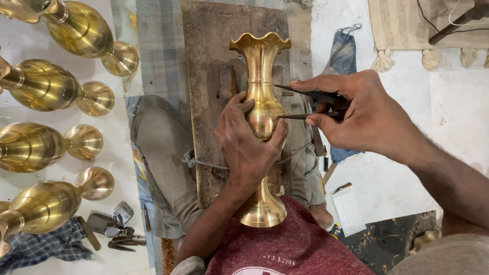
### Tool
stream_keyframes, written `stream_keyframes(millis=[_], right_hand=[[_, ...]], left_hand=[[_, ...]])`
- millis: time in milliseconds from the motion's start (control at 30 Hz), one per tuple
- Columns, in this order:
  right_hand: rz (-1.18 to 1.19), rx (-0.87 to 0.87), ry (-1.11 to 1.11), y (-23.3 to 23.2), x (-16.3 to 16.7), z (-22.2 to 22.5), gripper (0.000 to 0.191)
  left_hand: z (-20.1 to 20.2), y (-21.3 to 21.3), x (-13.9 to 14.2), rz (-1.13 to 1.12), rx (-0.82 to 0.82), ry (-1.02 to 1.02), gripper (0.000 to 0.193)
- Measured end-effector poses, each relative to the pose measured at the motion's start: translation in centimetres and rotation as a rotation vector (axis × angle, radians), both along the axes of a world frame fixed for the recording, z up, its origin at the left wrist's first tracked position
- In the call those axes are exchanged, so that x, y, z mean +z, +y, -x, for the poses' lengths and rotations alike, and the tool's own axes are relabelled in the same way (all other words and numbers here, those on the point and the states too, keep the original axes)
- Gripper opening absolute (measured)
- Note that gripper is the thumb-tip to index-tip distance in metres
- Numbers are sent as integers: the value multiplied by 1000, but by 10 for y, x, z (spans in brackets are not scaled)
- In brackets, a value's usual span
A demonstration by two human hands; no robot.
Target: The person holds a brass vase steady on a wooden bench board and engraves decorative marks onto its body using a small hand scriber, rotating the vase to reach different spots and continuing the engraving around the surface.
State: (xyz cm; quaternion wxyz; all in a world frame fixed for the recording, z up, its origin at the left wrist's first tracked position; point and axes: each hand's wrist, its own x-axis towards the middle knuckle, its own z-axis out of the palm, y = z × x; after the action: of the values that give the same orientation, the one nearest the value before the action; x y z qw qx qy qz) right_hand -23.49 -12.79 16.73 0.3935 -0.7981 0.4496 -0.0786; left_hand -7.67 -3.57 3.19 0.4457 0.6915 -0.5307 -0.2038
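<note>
Person seated on the floor, a brass vase lying along the lap, foot toward the belly against the red shirt, frilled mouth pointing away over a worn wooden board.

Left hand wrapped around the vase just below its bulge, fingers curled over the near side, thumb up against the belly. A firm steadying grip, hand closed on the metal.

Right hand comes in from the right, fingers pinched together on a dark two-legged metal tool, something like dividers. One point touches the bulge of the vase; the other leg sits higher, near the neck, and I cannot tell whether it touches.

Vase surface looks plain and polished where visible; no scribed or cut marks can be made out around the tool point. My judgement: marking or measuring is at an early stage on this piece, with most of the body untouched.

Four similar brass vases lie in a row on the white floor to the left, also smooth and shiny. Below them, some small hand tools and a checked cloth. A blue rag lies beyond the right hand.
</note>
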Motion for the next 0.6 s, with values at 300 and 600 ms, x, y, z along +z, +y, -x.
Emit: stream_keyframes(millis=[300, 600], right_hand=[[-21, 78, 231, -4, 9, -7, 56], [888, 949, 383, 3, -26, 23, 37]], left_hand=[[-2, 0, -6, -18, -62, 20, 96], [-37, 7, -7, 1, -394, -11, 121]])
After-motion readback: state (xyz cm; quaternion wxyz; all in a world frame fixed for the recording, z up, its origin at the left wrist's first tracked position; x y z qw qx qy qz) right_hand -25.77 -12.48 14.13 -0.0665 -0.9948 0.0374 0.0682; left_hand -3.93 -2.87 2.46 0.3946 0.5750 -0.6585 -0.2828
